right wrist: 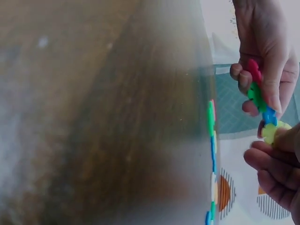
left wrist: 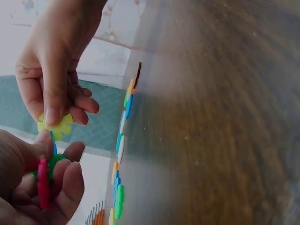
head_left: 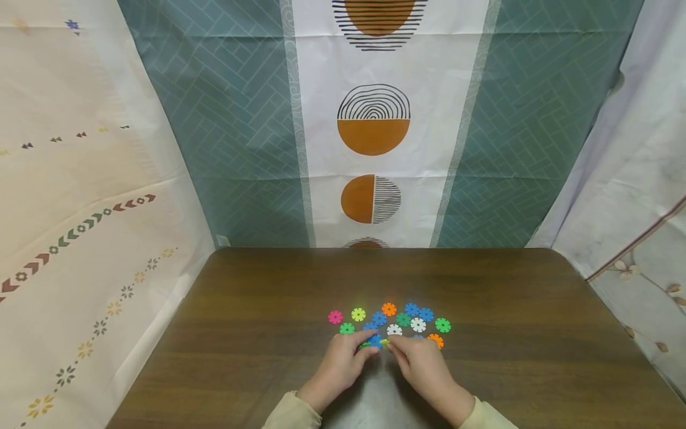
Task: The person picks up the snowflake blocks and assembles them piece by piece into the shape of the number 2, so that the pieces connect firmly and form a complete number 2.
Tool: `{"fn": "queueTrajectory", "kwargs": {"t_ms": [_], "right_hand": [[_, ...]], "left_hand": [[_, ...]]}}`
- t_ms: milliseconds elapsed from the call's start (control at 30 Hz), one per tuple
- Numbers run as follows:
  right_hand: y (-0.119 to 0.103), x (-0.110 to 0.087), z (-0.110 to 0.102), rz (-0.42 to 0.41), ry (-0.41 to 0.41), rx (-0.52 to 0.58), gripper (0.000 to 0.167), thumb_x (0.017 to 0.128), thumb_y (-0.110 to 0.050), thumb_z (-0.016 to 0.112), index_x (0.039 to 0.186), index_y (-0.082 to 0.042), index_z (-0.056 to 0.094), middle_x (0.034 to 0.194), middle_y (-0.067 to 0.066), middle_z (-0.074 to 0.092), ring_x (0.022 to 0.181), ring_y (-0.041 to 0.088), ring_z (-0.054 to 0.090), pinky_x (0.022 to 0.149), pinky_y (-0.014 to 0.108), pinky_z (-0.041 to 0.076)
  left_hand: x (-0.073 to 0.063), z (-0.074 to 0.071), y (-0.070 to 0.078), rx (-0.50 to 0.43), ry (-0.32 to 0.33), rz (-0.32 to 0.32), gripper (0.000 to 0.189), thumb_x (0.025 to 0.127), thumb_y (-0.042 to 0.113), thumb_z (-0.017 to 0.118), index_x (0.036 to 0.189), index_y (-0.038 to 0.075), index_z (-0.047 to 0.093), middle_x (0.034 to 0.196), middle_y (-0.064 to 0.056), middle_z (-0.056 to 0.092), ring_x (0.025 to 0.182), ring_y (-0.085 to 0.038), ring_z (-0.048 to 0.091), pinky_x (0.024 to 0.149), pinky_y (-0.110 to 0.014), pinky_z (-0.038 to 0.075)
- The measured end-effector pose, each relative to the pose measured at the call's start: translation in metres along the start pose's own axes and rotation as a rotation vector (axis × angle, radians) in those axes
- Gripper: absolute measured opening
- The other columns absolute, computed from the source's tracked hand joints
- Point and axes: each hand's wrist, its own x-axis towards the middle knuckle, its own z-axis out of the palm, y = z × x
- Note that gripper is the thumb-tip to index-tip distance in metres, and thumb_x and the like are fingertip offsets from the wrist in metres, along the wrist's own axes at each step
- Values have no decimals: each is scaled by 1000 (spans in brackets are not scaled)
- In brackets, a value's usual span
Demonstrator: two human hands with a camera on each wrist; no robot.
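Both hands meet above the near part of the table. My left hand (head_left: 340, 360) grips a short chain of notched plastic discs: a pink disc (left wrist: 43, 183), a green disc (right wrist: 255, 97) and a blue disc (right wrist: 269, 116), joined edge to edge at angles. Between its thumb and fingers, my right hand (head_left: 426, 364) pinches a yellow notched disc (left wrist: 61, 127). The yellow disc's edge meets the blue one, though I cannot tell whether their slots are locked together. Fingers partly hide the chain in the head view.
Just beyond the hands, loose notched discs lie flat on the brown wooden table (head_left: 257, 333), among them a pink one (head_left: 335, 317), an orange one (head_left: 389, 309), a white one (head_left: 418, 325) and a green one (head_left: 443, 325). Patterned cloths (head_left: 241, 119) hang behind and at both sides.
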Motion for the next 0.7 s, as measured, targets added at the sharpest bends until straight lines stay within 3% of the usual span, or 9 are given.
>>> {"fn": "queueTrajectory", "kwargs": {"t_ms": [100,233,333,433,533,700], "right_hand": [[-1,0,2,-8,-2,-10,15,76,-6,81,81,-13,68,65,-5,66,55,6,60,50,23,46],[0,-1,4,1,2,10,15,76,-6,81,82,-13,70,69,-4,69,59,7,63,53,24,49],[3,-1,4,21,-33,57,14,77,-6,80,83,-13,69,72,-5,69,61,4,61,54,23,49],[6,1,1,78,-115,140,14,80,-8,79,88,-13,69,73,-6,68,61,2,56,54,21,48],[10,4,-2,159,-200,184,16,81,-9,78,95,-11,70,77,-4,70,63,3,60,56,21,49],[18,10,-1,249,-269,66,17,78,-10,81,94,-10,73,80,0,72,71,11,67,63,30,54]], "left_hand": [[0,1,0,21,4,12,32,90,20,70,118,5,70,106,-9,72,93,-17,67,77,-34,56],[0,1,-1,-19,7,2,31,89,19,71,116,5,70,106,-7,72,92,-12,66,78,-31,55],[0,-1,-3,-110,-10,-33,31,89,18,71,117,4,69,85,-4,72,69,-4,64,64,-25,54],[0,-3,-5,-201,-15,-86,32,89,17,72,117,2,67,68,2,63,49,0,53,50,-21,48],[1,-6,-7,-269,2,-146,33,89,16,72,118,1,66,70,3,61,45,-6,54,45,-21,48],[2,-12,-9,-329,16,-214,35,89,15,72,119,-1,65,75,-5,66,46,-19,59,46,-24,50]]}}
